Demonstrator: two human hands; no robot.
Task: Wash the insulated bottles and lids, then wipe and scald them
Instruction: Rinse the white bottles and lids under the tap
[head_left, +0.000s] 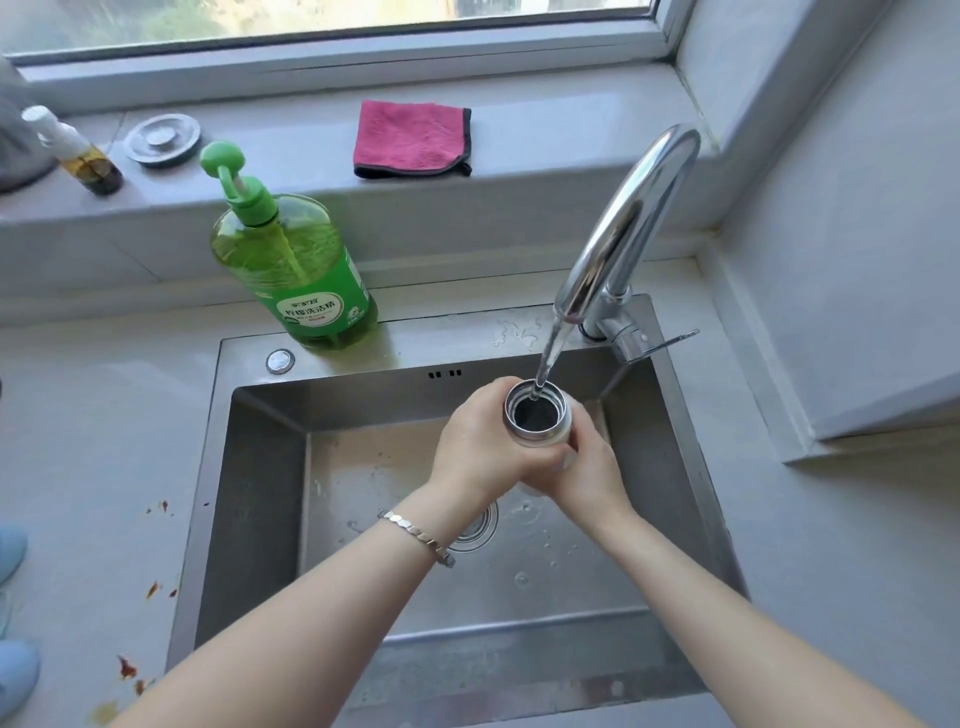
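Observation:
An open insulated bottle (536, 413) with a steel rim and pale body stands upright over the steel sink (260, 467). Water runs from the chrome faucet (623, 228) straight into its mouth. My left hand (478, 441) wraps around the bottle's left side, a bracelet on its wrist. My right hand (592, 467) grips the bottle from the right and below. Most of the bottle's body is hidden by my fingers. No lid is in view.
A green dish soap pump bottle (296, 265) stands on the sink's back ledge. On the windowsill lie a folded pink cloth (413, 139), a round metal drain cover (162, 139) and a small oil bottle (78, 153). Reddish stains mark the counter at left.

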